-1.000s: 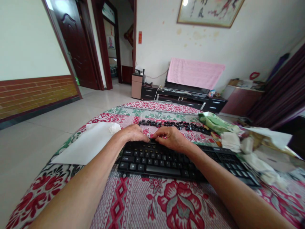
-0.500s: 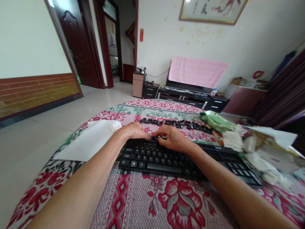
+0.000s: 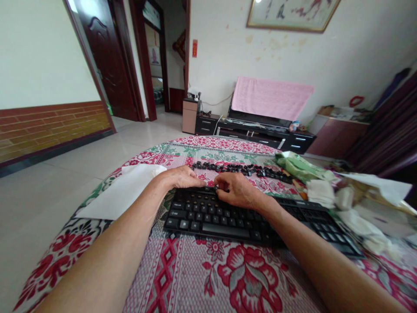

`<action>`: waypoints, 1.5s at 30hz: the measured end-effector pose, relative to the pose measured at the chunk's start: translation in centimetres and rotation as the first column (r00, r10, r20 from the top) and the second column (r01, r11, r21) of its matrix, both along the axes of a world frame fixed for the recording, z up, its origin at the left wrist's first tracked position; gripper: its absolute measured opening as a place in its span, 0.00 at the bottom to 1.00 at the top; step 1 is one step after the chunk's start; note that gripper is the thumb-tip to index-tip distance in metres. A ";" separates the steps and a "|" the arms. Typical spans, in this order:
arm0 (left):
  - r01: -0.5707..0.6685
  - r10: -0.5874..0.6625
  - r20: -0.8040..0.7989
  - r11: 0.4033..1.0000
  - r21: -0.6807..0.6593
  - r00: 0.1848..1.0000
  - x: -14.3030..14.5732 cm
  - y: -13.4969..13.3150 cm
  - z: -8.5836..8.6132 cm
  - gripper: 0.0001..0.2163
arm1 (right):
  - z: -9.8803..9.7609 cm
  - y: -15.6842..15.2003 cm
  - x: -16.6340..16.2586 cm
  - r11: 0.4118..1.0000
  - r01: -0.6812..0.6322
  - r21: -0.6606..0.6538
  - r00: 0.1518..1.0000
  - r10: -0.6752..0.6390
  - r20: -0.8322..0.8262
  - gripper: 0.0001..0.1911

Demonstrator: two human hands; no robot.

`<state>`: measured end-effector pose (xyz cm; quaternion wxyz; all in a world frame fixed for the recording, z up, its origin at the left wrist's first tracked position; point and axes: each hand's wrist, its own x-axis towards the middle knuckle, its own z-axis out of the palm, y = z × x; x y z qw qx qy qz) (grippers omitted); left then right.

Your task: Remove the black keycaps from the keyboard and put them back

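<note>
Black keyboard (image 3: 221, 217) has left hand (image 3: 183, 177) and right hand (image 3: 237, 190) at its far edge.

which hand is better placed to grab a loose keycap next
Probably the right hand: most loose keycaps lie beyond it or to its right; the left hand is nearer only their left end.

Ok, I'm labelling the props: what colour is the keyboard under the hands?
The computer keyboard is black, best seen in the head view.

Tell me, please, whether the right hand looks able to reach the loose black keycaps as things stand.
Probably yes: the right hand is over the far side of the keyboard, with the loose black keycaps beyond; only tablecloth shows between.
</note>
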<state>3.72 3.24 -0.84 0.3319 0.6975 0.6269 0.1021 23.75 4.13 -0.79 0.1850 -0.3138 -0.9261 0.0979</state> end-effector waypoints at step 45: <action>-0.010 0.014 -0.078 0.998 0.054 0.997 0.1 0.2 -0.1 0.17 | -0.5 0.7 -0.3 0.905 0.083 -0.418 0.986 -0.135 -0.096 0.08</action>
